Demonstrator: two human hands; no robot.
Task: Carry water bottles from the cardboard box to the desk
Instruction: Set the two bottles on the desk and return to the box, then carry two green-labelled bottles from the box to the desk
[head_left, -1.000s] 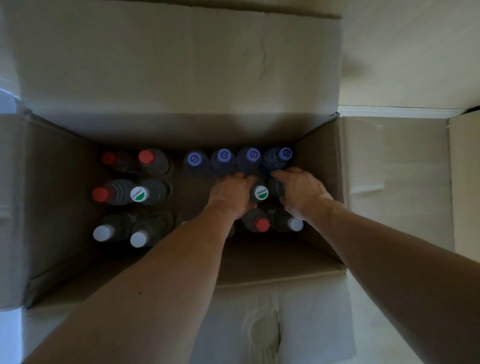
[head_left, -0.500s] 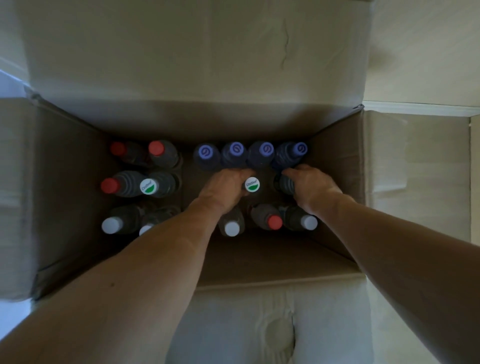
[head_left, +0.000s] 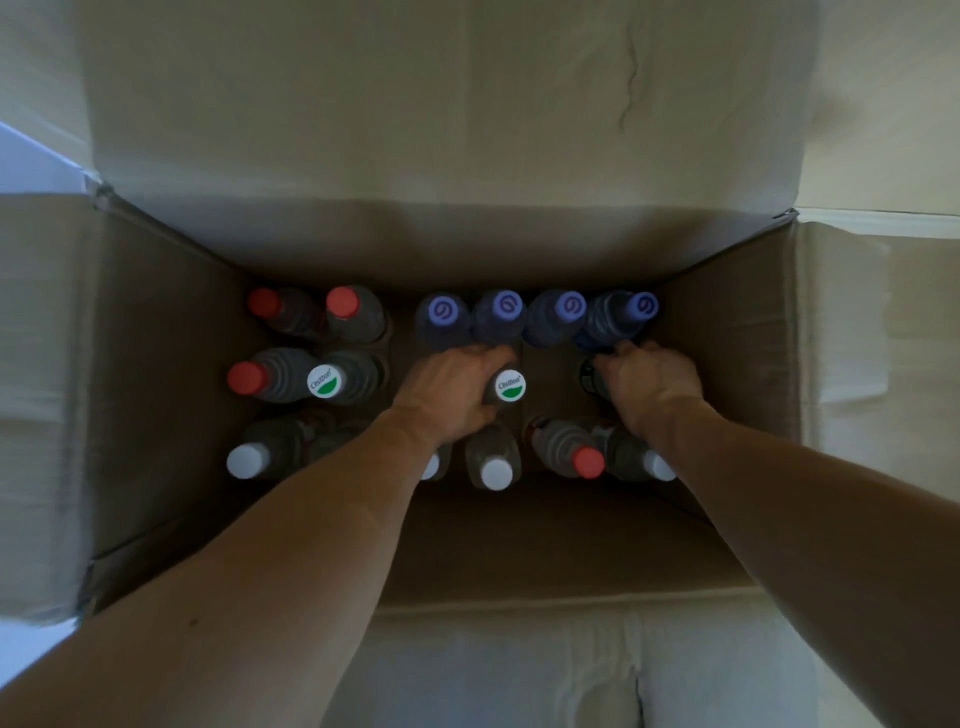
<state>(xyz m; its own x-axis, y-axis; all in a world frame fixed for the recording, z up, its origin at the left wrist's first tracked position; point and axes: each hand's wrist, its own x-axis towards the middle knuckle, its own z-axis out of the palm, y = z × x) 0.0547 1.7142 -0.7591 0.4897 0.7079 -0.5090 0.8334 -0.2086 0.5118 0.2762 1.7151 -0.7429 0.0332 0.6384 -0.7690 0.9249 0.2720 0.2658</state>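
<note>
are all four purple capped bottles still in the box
Yes, four purple-capped bottles stand in a row along the far wall of the cardboard box.

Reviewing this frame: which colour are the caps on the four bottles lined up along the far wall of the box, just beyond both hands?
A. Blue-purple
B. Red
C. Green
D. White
A: the four caps in the far row, just beyond the left hand and right hand, are blue-purple with a swirl mark; red and white caps sit elsewhere in the cardboard box.

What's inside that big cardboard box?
The cardboard box holds upright water bottles with red, white, purple and green-and-white caps. Both hands, left hand and right hand, reach among them, hiding some bottles beneath the arms.
</note>
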